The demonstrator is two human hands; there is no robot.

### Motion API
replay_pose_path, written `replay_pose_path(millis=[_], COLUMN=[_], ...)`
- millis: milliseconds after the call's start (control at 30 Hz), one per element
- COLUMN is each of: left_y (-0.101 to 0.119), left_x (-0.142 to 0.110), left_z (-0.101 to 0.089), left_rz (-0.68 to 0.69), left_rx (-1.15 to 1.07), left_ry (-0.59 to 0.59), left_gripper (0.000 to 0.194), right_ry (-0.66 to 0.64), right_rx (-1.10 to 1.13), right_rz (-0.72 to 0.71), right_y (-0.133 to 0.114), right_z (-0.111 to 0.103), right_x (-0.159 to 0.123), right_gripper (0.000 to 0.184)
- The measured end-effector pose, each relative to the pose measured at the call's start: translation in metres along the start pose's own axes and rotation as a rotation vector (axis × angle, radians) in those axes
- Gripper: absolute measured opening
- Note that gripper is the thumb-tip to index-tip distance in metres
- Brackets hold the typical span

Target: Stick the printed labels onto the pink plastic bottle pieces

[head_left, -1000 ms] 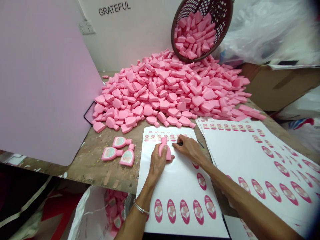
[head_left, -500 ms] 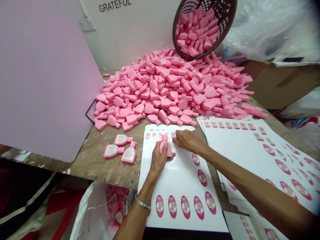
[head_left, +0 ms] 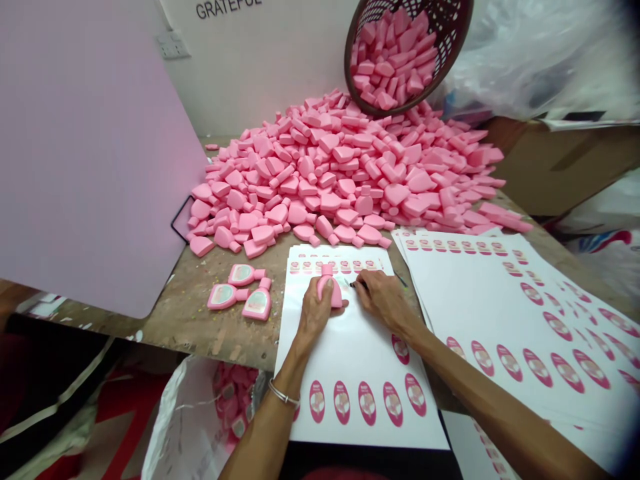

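My left hand (head_left: 316, 303) is closed around a small pink bottle (head_left: 329, 290), its neck pointing away from me, above a sheet of stickers (head_left: 330, 353). Just right of the bottle, my right hand (head_left: 380, 297) pinches a thin, dark, pen-like tool (head_left: 353, 285). Its tip points at the bottle, and a small pale patch shows by the tip, too small to make out. Small stickers line the sheet's top edge, and pink oval stickers (head_left: 367, 403) run along the bottom and right side. Left of the sheet lie three labelled pink bottles (head_left: 257, 303).
A large heap of pink bottles (head_left: 320, 167) covers the back of the table, below a tipped brown basket (head_left: 353, 87) of more bottles. Sticker sheets (head_left: 465, 293) lie at right. A white sack (head_left: 173, 420) with labelled bottles stands below the table edge. A pink panel (head_left: 95, 153) rises at left.
My right hand has moved down and toward me from the top row of stickers, and the tool in it now shows beside the bottle. My left hand still holds the bottle.
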State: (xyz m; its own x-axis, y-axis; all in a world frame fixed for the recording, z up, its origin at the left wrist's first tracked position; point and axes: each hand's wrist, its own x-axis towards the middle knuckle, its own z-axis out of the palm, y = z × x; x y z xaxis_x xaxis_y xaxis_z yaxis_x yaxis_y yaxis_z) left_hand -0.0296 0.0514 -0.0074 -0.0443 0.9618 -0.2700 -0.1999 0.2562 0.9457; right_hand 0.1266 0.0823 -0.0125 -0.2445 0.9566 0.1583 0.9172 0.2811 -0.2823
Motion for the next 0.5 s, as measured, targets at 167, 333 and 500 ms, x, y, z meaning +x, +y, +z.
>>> replay_pose_path(millis=[167,333,500], left_y=[-0.001,-0.003,-0.004], left_x=[0.0,0.001,-0.002], left_z=[-0.001,-0.001,-0.001], left_rz=[0.008,0.023,0.025], left_rx=[0.004,0.008,-0.024], left_ry=[-0.004,-0.022,0.0], left_gripper=[0.043,0.042,0.047], right_ry=[-0.048,-0.269,-0.399], right_rx=[0.119,0.328,0.537], right_rz=[0.142,0.222,0.271], right_y=[-0.004,0.002,0.009], right_z=[-0.006,-0.014,-0.019], right_x=[0.01,0.041,0.059], right_gripper=[0.016,0.028,0.047])
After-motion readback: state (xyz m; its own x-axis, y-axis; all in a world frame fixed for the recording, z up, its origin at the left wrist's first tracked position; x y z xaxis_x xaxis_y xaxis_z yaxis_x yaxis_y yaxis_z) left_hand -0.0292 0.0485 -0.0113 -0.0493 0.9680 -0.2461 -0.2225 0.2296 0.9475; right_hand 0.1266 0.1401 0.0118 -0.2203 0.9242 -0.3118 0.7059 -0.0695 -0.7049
